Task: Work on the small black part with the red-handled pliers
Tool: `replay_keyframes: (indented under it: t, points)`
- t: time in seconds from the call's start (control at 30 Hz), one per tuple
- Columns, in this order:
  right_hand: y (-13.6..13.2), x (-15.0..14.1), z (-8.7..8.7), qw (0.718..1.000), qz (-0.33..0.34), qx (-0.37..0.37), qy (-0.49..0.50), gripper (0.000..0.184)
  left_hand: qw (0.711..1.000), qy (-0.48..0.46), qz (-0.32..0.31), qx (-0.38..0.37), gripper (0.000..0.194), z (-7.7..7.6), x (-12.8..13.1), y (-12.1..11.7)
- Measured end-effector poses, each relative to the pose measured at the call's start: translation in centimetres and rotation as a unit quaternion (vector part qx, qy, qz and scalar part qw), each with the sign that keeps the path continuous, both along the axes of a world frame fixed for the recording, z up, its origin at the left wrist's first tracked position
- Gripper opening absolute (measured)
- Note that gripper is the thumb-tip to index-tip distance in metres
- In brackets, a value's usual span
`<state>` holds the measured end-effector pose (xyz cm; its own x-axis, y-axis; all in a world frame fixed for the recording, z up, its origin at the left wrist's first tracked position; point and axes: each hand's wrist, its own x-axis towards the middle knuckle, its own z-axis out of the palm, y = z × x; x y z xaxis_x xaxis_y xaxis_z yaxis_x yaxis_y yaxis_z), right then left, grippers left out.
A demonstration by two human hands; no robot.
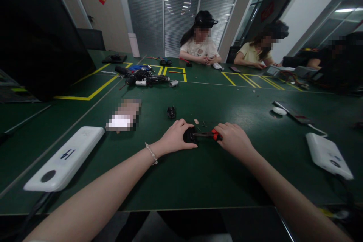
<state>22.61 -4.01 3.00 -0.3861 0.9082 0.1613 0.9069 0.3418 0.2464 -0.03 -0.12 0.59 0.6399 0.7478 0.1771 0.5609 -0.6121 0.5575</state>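
My left hand [179, 137] grips a small black part [189, 135] against the green table, thumb and fingers on either side of it. Closed around the red handles of a pair of needle-nose pliers [208, 134] is my right hand [233, 138]. The pliers' tips point left and reach the black part; whether they pinch something there is too small to tell. Just beyond the hands lie some screws [204, 124] and a small pale scrap [196, 121]. Another black component [171, 112] sits farther back, left of centre.
A white power bank [68, 159] and a blurred-out phone [124, 115] lie left. Another white power bank [329, 155], a round white object [279, 110] and a phone [293, 112] lie right. Tools and cables [141, 75] are heaped farther back. Several people sit across the table.
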Motion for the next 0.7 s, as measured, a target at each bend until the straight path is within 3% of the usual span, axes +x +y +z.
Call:
replay_keyframes:
  t: [0.37,0.7]
  points:
    - [0.06,0.12,-0.16,0.999,0.016,0.025,-0.024,0.026,1.0,-0.004,0.003,0.024,0.065,-0.36,-0.03,0.08]
    - [-0.03,-0.13,-0.16,1.0,-0.007,-0.019,-0.004,0.027,1.0,-0.006,0.003,0.018,0.065,-0.4,-0.06,0.06]
